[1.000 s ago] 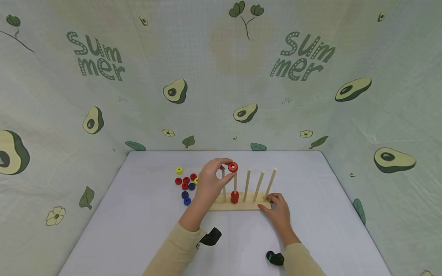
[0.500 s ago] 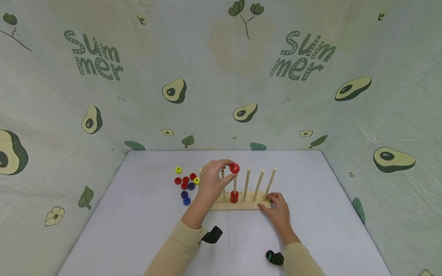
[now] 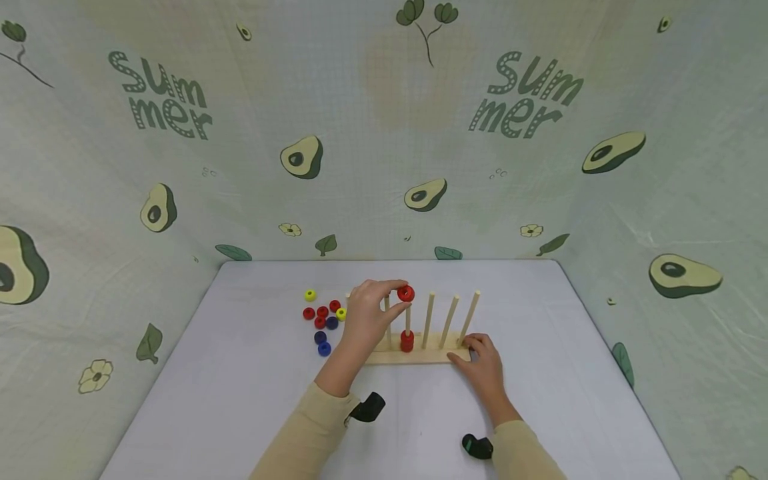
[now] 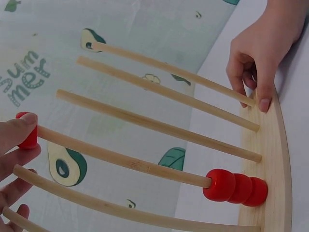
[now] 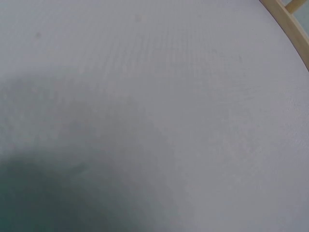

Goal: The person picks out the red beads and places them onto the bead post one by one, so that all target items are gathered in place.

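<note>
Where the pegs reach across the left wrist view, the left hand (image 3: 363, 313) pinches one red bead (image 4: 29, 138) between thumb and finger, right at the tip of a peg (image 4: 140, 165). The grip is on the bead's rim, probably so the hole is left free for the wood. (Whether the tip is inside that hole or merely against it, I cannot tell.) The remaining fingers spread loosely near the next peg (image 4: 99, 205). Down the pinched bead's own peg, three red beads (image 4: 221, 185) sit threaded, touching one another and resting on the base (image 4: 279, 198). At its right end, the right hand (image 3: 485, 370) grips the wood between thumb and fingers, beside the end peg (image 3: 470, 317), seemingly to brace it, since tall pegs on a narrow foot could tip if knocked. Left of the base lie loose beads (image 3: 320, 323), red, yellow and blue, on the white table (image 3: 240, 413); bunched on that side, they look placed within easy reach of the left hand.
</note>
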A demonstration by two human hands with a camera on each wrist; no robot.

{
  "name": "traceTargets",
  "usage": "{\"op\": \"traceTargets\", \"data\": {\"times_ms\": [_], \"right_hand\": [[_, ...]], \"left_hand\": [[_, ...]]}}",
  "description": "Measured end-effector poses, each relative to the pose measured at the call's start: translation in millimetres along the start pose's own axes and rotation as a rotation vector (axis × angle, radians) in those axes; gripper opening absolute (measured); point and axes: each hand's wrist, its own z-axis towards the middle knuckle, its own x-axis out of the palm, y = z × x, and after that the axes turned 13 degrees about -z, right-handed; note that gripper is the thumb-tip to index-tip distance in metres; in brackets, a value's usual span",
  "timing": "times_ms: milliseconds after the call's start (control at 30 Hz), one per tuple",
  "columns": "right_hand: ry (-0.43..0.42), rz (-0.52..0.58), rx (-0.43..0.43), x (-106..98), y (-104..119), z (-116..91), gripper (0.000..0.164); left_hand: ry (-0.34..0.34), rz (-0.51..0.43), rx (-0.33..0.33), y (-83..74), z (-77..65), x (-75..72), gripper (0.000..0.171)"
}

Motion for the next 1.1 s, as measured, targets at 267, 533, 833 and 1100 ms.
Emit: {"op": "traceTargets", "data": {"times_ms": [267,533,833,1100], "right_hand": [[0.001,0.001,-0.001,-0.5,0.0,0.3,0.043],[0.014,0.009,0.004,-1.0,0.6,0.2,0.043],[0.017,0.008,0.006,-0.1,0.3,0.2,0.043],[-0.013,-0.002,-0.013,1.6,-1.3,0.1,0.042]], "left_hand": [[0.020,-0.057,-0.059,0.3,-1.3,0.9,0.037],[0.016,-0.045,-0.080,-0.6,-2.1,1.2,0.036],[0.024,-0.044,-0.082,0.1,2.1,0.8,0.034],[0.048,-0.029,-0.125,-2.5,4.9,0.4,0.033]]}}
